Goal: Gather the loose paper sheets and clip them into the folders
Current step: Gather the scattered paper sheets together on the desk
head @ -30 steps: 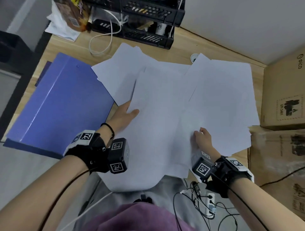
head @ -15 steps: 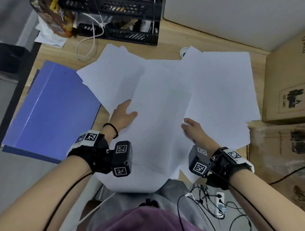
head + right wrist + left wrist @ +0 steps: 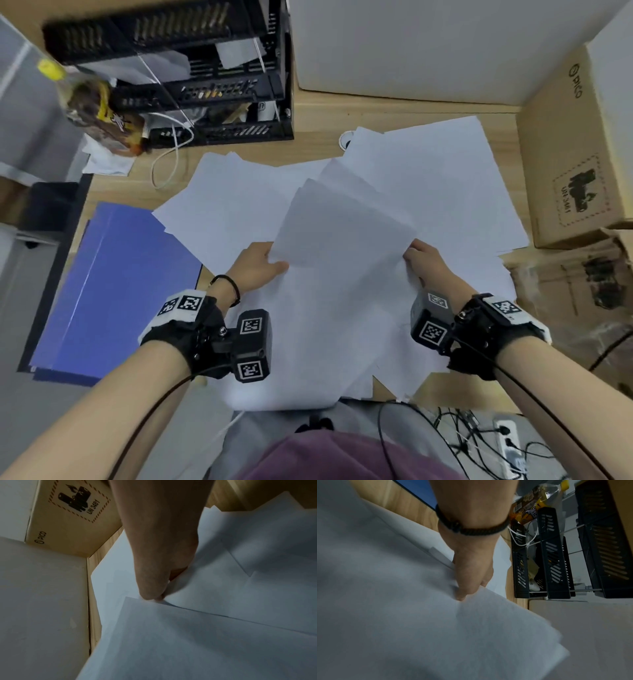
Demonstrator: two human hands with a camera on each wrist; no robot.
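Several loose white paper sheets (image 3: 428, 192) lie fanned over the wooden desk. A raised bundle of sheets (image 3: 339, 240) arches between my hands. My left hand (image 3: 263, 265) pinches its left edge, thumb on top, fingers hidden beneath; the left wrist view shows that left hand (image 3: 467, 588) with its thumb on the paper (image 3: 436, 628). My right hand (image 3: 419, 255) pinches the right edge; in the right wrist view the right hand (image 3: 154, 595) has its fingertips closed on a sheet (image 3: 214, 585). A blue folder (image 3: 120, 287) lies shut at the left.
A black stacked file tray (image 3: 205, 89) with a snack bag (image 3: 99, 116) and a white cable (image 3: 171, 161) stands at the back left. Cardboard boxes (image 3: 575, 154) line the right side. A white wall panel (image 3: 428, 48) closes off the back. Cables and a power strip (image 3: 507, 442) lie below the desk edge.
Both hands have closed in on the middle sheets and lifted them into an arch; the right hand moved up and left, and the head view tilted toward the tray.
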